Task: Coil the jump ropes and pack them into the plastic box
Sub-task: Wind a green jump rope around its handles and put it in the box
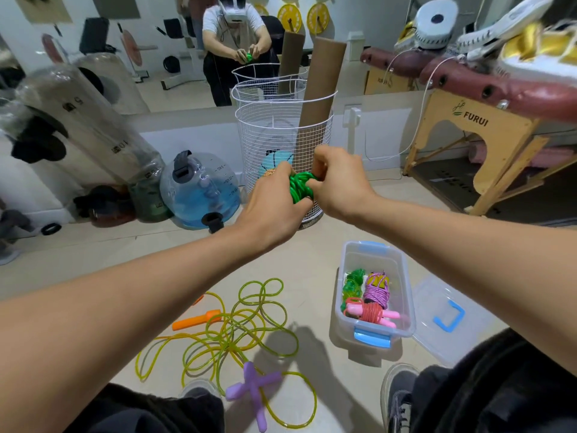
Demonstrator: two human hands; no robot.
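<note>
Both hands hold the green rope up in front of the wire basket: left hand grips the bundle, right hand pinches its end. Tuck that end tightly before lowering it into the box beside the other coils.

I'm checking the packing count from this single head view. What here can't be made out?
- Green rope: handles and loose end hidden by left hand and right hand.
- Plastic box: green bundle partly behind purple bundle; anything beneath is unseen.
- Yellow-green rope: tangled, so whether one rope or two is unclear.
</note>
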